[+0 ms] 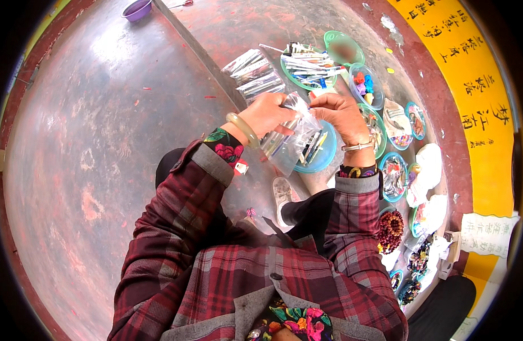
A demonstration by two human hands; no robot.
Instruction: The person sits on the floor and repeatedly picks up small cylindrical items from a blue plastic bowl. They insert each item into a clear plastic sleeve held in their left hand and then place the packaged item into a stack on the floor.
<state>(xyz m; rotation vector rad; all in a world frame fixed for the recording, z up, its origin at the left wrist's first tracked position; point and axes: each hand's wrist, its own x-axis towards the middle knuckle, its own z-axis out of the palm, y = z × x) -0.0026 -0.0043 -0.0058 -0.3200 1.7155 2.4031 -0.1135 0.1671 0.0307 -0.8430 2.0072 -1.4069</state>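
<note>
My left hand (264, 116) grips a clear plastic bag (284, 159) with slim pen-like sticks showing inside or behind it. Opposite it, my right hand (342, 113) has thumb and fingers pinched together by the bag's upper edge; whether it holds the film or a small item I cannot make out. Below the hands stands a blue basin (329, 156), partly hidden by the bag, with several pens (312, 149) in it. Just beyond, bundles of bagged pens (254, 74) lie on the floor beside a green basket (285, 69) heaped with more pens.
A clear bowl of coloured pieces (366, 85) and a green bowl (352, 41) stand far right. Bowls of small parts and beads (390, 230) line the right side. A dark-clothed leg (446, 307) is at lower right, a purple basin (137, 11) at far left.
</note>
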